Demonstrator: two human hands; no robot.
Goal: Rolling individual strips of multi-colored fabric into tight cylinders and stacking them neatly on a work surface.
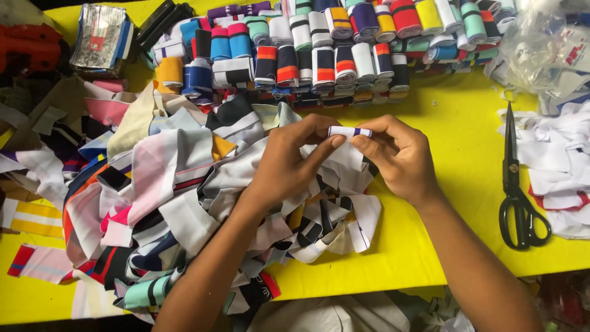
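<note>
Both hands are on one small strip, white with a purple stripe, pinched above the near edge of the scrap pile and over the yellow table. The left hand grips its left end between thumb and forefinger; the right hand clamps the right end, fingers curled in tight. It looks like a fold or a roll in progress.

To do this well, I'd say keep the edges lined up square, keep the tension even from both ends, and let the thumbs press the crease flat so the piece comes out as tidy as the rolls stacked in rows along the far side. Those are neat, tight and sorted by colour.

Scissors, black, lie shut on the table to the right, well clear of the hands, beside a heap of white offcuts. A clear plastic bag sits far right.

Hard to read: how long the strip is, since the fingers cover both ends, and whether it is one layer or already doubled. A foil-wrapped packet and something orange at far left are cut off. The pile hides whatever lies under it.
</note>
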